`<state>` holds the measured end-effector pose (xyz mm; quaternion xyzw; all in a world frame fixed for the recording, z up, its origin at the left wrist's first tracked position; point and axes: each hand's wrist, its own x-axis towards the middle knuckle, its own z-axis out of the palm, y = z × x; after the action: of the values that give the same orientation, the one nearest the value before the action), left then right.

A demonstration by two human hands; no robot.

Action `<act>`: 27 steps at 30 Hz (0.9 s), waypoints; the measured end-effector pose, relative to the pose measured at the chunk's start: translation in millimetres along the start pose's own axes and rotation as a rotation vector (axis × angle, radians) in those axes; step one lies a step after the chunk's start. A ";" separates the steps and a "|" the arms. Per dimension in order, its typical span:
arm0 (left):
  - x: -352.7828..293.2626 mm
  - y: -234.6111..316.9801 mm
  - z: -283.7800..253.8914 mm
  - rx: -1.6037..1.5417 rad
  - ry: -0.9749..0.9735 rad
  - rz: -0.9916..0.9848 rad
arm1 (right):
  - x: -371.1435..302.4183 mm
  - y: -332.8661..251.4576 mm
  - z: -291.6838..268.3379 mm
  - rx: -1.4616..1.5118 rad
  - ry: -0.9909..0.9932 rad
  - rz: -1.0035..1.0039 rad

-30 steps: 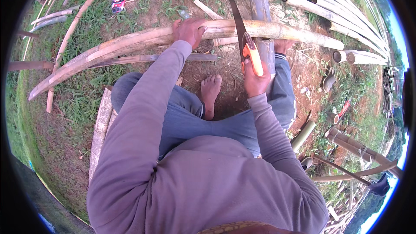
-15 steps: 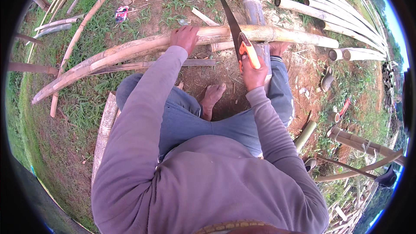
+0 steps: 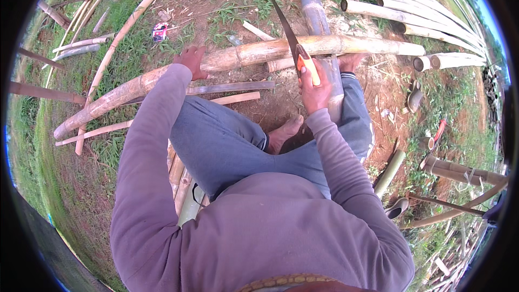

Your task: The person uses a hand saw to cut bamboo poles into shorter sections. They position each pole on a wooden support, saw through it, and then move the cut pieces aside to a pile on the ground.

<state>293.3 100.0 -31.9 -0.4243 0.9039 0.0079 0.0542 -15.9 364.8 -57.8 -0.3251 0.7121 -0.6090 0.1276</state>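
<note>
The long, curved tan bamboo pole [image 3: 243,55] looks woody and hard, blotchy toward nine o'clock. The dark, tapering metal saw blade [image 3: 286,27] appears matt, its orange handle [image 3: 309,69] smooth plastic. The grey-purple long-sleeved shirt [image 3: 270,227] at six o'clock is matt cloth; the blue trousers [image 3: 211,138] are creased cloth. Reddish-brown earth [image 3: 389,78] looks rough.

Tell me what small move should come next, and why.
Perhaps press the left hand firmly on the pole before any sawing: the pole lies across a log, both ends reaching well past it, and the right hand grips the saw.
</note>
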 end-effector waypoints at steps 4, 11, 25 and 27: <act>18.2 -1.1 38.2 -0.007 -0.074 0.008 | -7.7 -14.9 0.7 0.062 0.010 0.109; 33.8 32.2 28.6 -0.101 -0.106 -0.024 | 9.8 -39.9 -6.1 -0.047 0.051 0.008; 32.7 42.9 27.8 -0.110 -0.078 -0.012 | -94.1 -59.0 -106.1 0.075 -0.057 0.204; 34.1 46.9 30.0 -0.106 -0.074 -0.004 | -43.7 -41.4 -69.8 0.102 -0.044 0.194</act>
<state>238.4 105.7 -66.8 -0.4277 0.8988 0.0712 0.0651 -10.4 444.7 -12.1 -0.2612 0.7051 -0.6222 0.2179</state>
